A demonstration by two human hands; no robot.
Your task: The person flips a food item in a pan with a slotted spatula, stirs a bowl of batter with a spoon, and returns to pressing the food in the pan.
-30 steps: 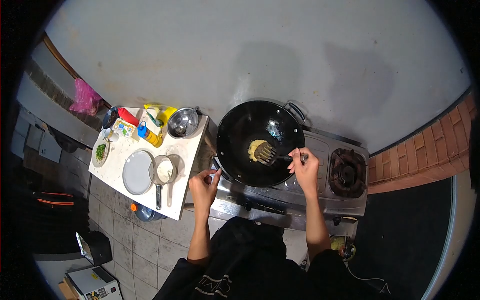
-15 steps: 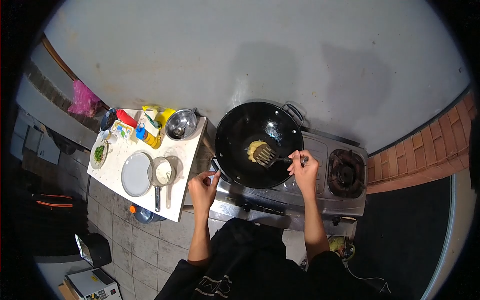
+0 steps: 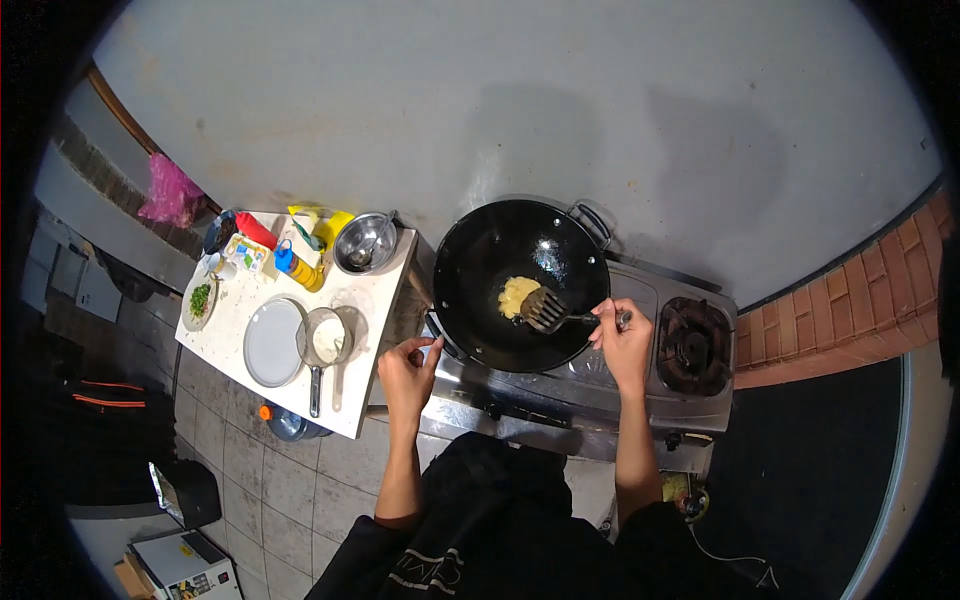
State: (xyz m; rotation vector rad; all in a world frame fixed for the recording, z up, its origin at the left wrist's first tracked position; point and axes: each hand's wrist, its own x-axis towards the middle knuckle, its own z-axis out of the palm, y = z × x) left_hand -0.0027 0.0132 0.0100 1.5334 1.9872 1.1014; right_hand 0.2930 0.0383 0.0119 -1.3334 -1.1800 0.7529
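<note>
A large black wok (image 3: 490, 240) sits on the stove. Inside it lies a small pale-yellow clump of food (image 3: 517, 296), perhaps egg. My right hand (image 3: 625, 340) is closed round the handle of a slotted spatula (image 3: 543, 310), whose dark head rests in the wok against the right edge of the clump. At the wok's near left side, my left hand (image 3: 406, 378) pinches the wok handle (image 3: 446, 336) between thumb and fingers. Part of the spatula's grip is hidden by my right fingers.
On the left, a white table (image 3: 225, 335) bears a grey plate (image 3: 273, 343), a strainer (image 3: 325, 337) with white contents, a metal bowl (image 3: 364, 243), a yellow bottle (image 3: 300, 268) and a dish of chopped greens (image 3: 199, 300). A second burner (image 3: 694, 345) is at the right.
My right hand and the spatula have shifted slightly right, uncovering more of the yellow clump. The left hand stays at the wok handle. The view has moved a little.
</note>
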